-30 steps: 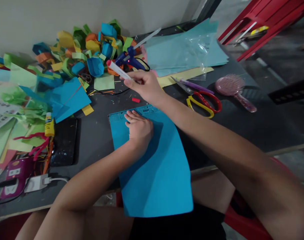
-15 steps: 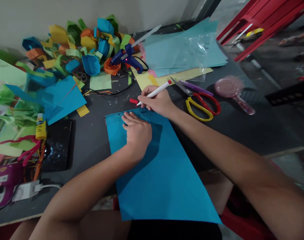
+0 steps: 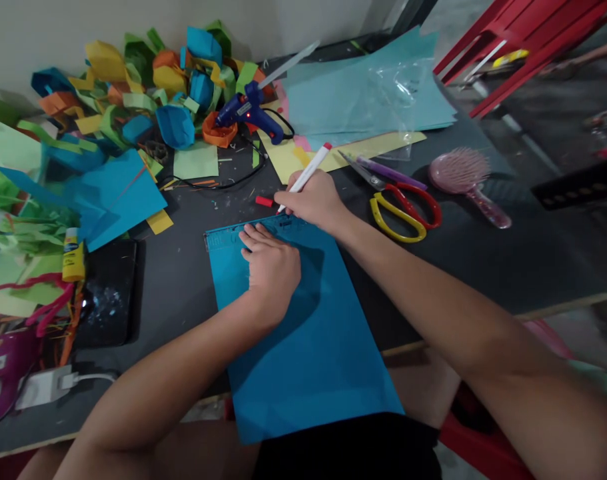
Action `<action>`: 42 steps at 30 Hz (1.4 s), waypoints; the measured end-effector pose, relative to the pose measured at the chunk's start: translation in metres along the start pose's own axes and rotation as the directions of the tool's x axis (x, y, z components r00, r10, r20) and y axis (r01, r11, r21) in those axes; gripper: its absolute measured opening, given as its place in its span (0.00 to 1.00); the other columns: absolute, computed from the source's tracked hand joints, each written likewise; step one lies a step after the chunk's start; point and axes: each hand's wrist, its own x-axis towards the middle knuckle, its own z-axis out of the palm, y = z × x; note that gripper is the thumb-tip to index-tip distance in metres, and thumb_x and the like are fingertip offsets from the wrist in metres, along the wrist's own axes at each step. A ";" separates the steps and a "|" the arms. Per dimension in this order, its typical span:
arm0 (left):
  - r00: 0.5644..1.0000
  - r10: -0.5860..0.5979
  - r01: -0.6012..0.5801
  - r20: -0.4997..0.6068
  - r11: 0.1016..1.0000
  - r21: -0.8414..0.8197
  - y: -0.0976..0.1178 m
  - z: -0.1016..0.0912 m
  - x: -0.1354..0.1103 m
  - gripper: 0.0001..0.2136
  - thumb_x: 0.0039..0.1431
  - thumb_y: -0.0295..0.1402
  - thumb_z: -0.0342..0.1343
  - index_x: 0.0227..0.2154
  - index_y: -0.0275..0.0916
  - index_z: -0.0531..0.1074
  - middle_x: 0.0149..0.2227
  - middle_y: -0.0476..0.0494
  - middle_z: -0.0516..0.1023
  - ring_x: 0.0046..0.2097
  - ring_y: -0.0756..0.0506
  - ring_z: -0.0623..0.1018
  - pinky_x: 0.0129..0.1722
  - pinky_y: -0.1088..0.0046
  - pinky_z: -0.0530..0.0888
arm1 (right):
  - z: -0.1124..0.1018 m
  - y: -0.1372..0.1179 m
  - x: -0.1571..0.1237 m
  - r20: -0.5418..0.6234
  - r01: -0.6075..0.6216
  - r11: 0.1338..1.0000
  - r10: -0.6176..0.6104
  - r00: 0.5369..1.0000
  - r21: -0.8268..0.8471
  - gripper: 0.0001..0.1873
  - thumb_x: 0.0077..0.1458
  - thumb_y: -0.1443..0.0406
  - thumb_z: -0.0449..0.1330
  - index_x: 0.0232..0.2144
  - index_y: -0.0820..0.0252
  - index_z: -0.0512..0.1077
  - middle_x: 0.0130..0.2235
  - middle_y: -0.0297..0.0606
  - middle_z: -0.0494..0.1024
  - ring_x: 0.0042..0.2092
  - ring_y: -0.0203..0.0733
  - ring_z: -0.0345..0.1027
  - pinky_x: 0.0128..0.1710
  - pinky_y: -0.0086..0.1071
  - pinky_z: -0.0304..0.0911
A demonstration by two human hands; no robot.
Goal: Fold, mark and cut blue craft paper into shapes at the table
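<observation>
My left hand (image 3: pixel 273 270) lies with its fingers stretched out over a clear ruler (image 3: pixel 224 239), pressing it along the top edge of a blue sheet of paper (image 3: pixel 313 360). The sheet's lower part hangs past the table edge toward my lap. My right hand (image 3: pixel 319 201) grips a white marker (image 3: pixel 309 171) with a red end, leaning up and to the right. Its tip points down at the sheet's top edge, beside the ruler; whether it touches is too small to tell. A red marker cap (image 3: pixel 264 201) lies on the table just left of the tip.
Scissors (image 3: pixel 398 217) with red and yellow handles and a pink hairbrush (image 3: pixel 460 172) lie to the right. A blue glue gun (image 3: pixel 253 113) stands behind, beside light-blue sheets (image 3: pixel 333 100). Folded paper pieces (image 3: pixel 176 127), a glue stick (image 3: pixel 73 257) and a black tablet-like slab (image 3: pixel 108 293) fill the left.
The marker has tilted more upright and its tip sits slightly further right. The sheet's lower right corner has drawn inward. My left hand keeps its place on the ruler.
</observation>
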 end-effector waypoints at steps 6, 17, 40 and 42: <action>1.000 0.002 -0.003 0.023 1.000 0.005 0.000 -0.002 0.002 0.23 0.61 0.17 0.40 0.58 0.09 0.58 0.56 0.07 0.63 0.58 0.23 0.68 0.46 0.51 0.78 | 0.003 0.002 0.002 -0.037 0.055 0.998 -0.054 0.998 0.008 0.13 0.44 0.63 0.65 0.18 0.57 0.64 0.18 0.32 0.68 0.24 0.37 0.65 0.27 0.34 0.62; 0.999 -0.033 0.032 -0.006 0.997 -0.074 0.000 -0.002 0.002 0.22 0.61 0.18 0.42 0.58 0.14 0.61 0.57 0.11 0.65 0.58 0.24 0.69 0.44 0.51 0.79 | 0.006 0.005 0.008 -0.016 0.143 0.972 -0.148 0.989 -0.184 0.18 0.42 0.65 0.64 0.15 0.55 0.56 0.17 0.29 0.60 0.23 0.35 0.56 0.25 0.34 0.53; 0.999 -0.016 0.017 -0.036 1.000 0.024 0.001 -0.002 0.002 0.22 0.60 0.17 0.41 0.57 0.14 0.63 0.55 0.12 0.67 0.56 0.25 0.72 0.43 0.53 0.80 | 0.006 0.004 0.007 -0.005 0.166 0.962 -0.171 0.985 -0.216 0.18 0.44 0.64 0.64 0.17 0.54 0.56 0.19 0.30 0.61 0.25 0.37 0.58 0.26 0.34 0.55; 0.999 -0.001 0.003 -0.041 0.999 0.055 0.001 -0.003 0.001 0.22 0.60 0.17 0.40 0.57 0.14 0.63 0.54 0.13 0.68 0.56 0.26 0.73 0.42 0.54 0.80 | 0.006 0.003 0.007 -0.005 0.162 0.964 -0.167 0.986 -0.209 0.18 0.44 0.64 0.64 0.17 0.54 0.57 0.19 0.31 0.61 0.26 0.38 0.59 0.26 0.35 0.56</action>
